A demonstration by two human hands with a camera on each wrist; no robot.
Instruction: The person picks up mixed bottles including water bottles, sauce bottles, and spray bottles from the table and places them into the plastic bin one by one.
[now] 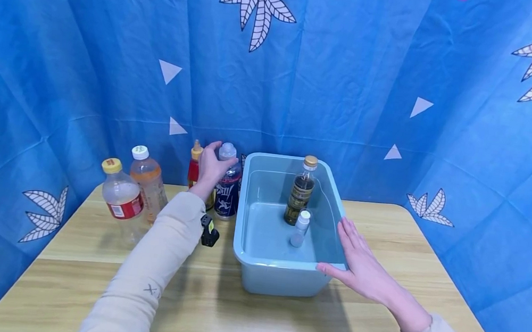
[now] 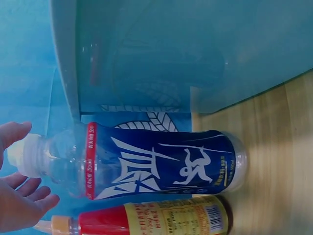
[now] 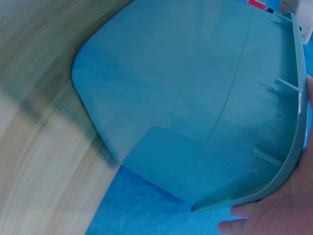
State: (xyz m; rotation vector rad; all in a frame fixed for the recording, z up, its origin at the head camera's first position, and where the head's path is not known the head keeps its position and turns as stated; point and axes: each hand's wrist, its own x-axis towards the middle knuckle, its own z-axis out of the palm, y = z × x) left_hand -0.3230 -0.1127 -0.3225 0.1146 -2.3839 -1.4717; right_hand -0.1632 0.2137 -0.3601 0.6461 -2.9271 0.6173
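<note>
Head view: wide left hand [image 1: 210,168] brackets the blue-labelled bottle [image 1: 227,192] beside the tub [image 1: 279,279]; spread right hand [image 1: 362,266] touches the tub.

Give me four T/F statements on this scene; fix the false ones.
The right hand touches the rim of the light-blue plastic tub. True.
The tub holds three bottles. False: two, a dark gold-capped bottle and a small white-capped bottle.
The left hand is at the cap of the clear, blue-labelled plastic bottle. True.
The clear plastic bottle with a yellow cap lies sideways. False: that yellow-capped bottle stands upright.
</note>
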